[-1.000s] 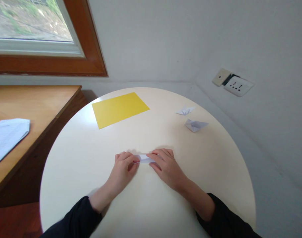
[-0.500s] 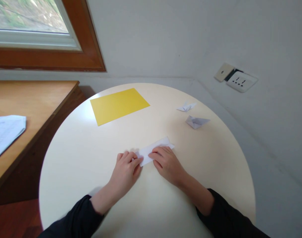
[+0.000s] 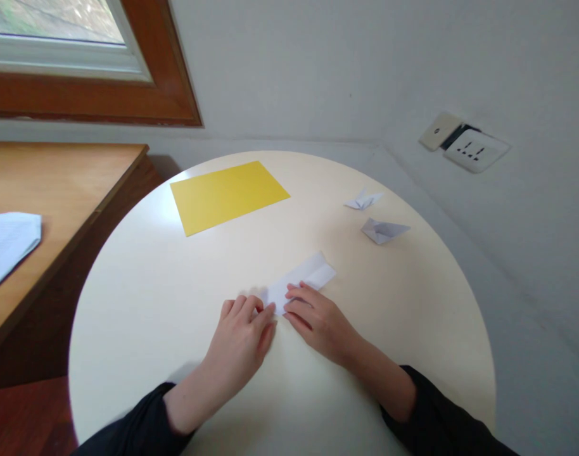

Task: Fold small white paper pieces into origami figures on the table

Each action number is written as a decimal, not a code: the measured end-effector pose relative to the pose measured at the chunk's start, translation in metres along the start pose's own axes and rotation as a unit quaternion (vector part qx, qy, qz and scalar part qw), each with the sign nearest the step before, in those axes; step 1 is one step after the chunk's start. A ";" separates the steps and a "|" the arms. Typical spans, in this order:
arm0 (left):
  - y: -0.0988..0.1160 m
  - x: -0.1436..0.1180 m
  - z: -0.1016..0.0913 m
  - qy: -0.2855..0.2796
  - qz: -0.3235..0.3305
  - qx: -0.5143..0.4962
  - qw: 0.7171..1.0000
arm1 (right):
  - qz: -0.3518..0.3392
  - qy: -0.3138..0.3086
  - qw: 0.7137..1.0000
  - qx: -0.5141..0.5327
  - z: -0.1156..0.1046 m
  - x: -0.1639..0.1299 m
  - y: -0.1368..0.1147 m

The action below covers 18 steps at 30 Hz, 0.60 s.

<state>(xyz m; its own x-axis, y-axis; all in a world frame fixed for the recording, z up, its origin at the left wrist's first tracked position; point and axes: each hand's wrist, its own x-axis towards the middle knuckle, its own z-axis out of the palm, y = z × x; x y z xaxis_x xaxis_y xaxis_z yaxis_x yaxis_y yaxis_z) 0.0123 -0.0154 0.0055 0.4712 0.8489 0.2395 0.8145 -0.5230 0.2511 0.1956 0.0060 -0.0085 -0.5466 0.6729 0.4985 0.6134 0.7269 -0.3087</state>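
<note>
A strip of folded white paper (image 3: 296,282) lies slanted on the round table, its far right end spread a little wider. My left hand (image 3: 244,332) is closed on the strip's near left end, with fingertips and thumb pinching the corner. Just to the right, my right hand (image 3: 320,323) bends over the lower edge, its fingers on the paper and its thumb at the edge below; it looks closed on the paper. The undersides of the folds are hidden.
Toward the back left of the white table (image 3: 142,272) lies a yellow sheet (image 3: 230,196). Two folded paper pieces, a small white one (image 3: 364,200) and a greyish one (image 3: 383,231), sit at the back right. A wooden desk (image 3: 71,171) with papers (image 3: 9,244) stands at left.
My right hand has slid toward my left hand and down along the strip's edge. More of the strip's far right end shows and looks wider. The view has shifted slightly.
</note>
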 end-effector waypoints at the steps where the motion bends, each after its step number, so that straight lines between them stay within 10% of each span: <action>1: 0.000 0.000 -0.001 -0.002 0.000 -0.002 1.000 | 0.001 0.000 1.000 0.006 0.000 0.000 0.000; 18: -0.004 0.002 -0.007 0.014 0.020 -0.007 1.000 | 0.102 0.034 0.992 0.065 0.006 0.004 -0.006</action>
<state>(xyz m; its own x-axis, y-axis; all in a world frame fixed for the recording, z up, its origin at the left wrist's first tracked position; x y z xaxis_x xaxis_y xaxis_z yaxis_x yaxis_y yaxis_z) 0.0073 -0.0121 0.0116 0.4939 0.8249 0.2749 0.7900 -0.5578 0.2543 0.1862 0.0055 -0.0097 -0.3762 0.8007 0.4663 0.6266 0.5905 -0.5086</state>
